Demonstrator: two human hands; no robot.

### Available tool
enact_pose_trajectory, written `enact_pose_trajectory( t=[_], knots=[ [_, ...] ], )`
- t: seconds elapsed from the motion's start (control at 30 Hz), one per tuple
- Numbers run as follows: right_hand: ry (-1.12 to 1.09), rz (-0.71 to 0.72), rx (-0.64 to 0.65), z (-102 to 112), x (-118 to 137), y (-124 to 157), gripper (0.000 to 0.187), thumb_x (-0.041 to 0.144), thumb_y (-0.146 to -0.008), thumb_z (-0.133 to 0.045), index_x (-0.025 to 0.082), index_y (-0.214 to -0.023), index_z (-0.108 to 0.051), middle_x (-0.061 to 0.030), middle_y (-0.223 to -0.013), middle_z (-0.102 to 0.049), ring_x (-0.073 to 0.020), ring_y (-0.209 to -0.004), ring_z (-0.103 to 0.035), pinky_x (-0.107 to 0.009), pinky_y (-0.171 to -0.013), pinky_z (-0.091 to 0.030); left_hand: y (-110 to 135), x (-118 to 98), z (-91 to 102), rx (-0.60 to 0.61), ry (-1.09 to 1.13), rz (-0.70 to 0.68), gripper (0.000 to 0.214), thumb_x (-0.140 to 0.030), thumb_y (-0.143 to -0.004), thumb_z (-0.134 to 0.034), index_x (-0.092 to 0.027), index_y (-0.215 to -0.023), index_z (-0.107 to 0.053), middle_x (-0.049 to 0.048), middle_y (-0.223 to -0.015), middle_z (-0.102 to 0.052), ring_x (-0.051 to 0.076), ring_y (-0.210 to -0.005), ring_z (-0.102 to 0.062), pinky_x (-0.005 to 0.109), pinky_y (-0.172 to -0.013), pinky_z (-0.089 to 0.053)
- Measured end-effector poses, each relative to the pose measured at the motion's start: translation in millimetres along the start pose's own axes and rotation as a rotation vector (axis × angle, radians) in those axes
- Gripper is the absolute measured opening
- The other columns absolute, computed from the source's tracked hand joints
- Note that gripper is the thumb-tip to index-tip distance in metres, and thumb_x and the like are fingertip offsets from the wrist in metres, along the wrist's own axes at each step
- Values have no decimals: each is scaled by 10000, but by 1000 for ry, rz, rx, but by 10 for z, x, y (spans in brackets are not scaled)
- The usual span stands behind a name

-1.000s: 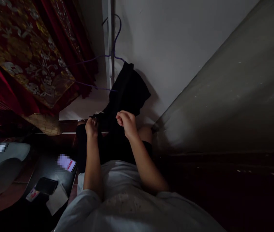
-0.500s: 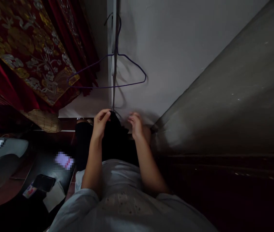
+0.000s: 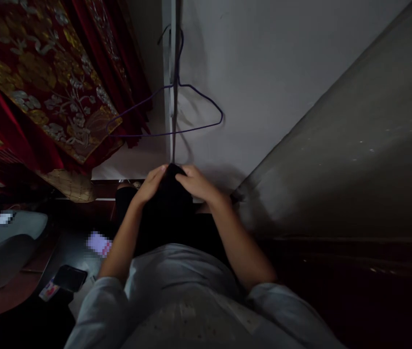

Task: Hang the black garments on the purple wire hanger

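Observation:
Above my lap is a piece of black cloth (image 3: 172, 186), perhaps a garment; its kind is hard to make out in the dim light. My left hand (image 3: 151, 185) grips its left side, fingers closed at the top edge. On the other side my right hand (image 3: 194, 182) is closed on the cloth too, thumb on top and pointing left. The lower part of the cloth merges with my black shorts. Just beyond my hands a thin purple hanger (image 3: 195, 130) hangs bare against a pale upright edge.
Red cloth with gold and silver embroidery (image 3: 71, 92) hangs at left. A grey-white panel (image 3: 257, 72) stands ahead, with a shiny grey surface (image 3: 337, 160) at right. A grey stool (image 3: 27, 223), a black phone-like object (image 3: 70, 278) and a blurred lilac item (image 3: 99, 244) are at lower left.
My right hand, which was apart from the black cloth, has moved left and taken hold of it. My left hand stays at the cloth's left side. The view has shifted slightly.

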State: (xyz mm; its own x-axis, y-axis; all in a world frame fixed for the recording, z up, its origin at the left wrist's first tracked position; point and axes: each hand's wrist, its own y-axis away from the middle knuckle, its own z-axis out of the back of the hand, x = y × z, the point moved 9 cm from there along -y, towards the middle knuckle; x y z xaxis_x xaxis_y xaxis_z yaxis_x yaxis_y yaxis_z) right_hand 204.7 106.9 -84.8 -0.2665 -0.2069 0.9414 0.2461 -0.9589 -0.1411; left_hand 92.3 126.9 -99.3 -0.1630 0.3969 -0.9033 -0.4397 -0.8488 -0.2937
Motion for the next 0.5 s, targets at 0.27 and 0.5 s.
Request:
enact_pose_trajectory(
  t=[0.27,0.5],
  knots=[
    [210,361,-326,1159,620,-297,134,183,-725,-486,199,-681,-611,-26,-693,-589,-203,-792,-609,-349,-824,-504,305,399,-3,569,-672,158,597,-664,-994,-473,-123,-969,-723,129,-971,-745,271,-889,-705,331,-796,-518],
    [194,233,-477,1220,-44,-1179,110,194,-836,-505,222,-781,-595,-22,-753,-602,-192,-809,-575,-324,-790,-496,211,-294,865,103,-800,-90,344,-449,-1012,-537,-174,-1115,-716,91,-1057,-758,255,-957,-717,332,-861,-516]
  ],
)
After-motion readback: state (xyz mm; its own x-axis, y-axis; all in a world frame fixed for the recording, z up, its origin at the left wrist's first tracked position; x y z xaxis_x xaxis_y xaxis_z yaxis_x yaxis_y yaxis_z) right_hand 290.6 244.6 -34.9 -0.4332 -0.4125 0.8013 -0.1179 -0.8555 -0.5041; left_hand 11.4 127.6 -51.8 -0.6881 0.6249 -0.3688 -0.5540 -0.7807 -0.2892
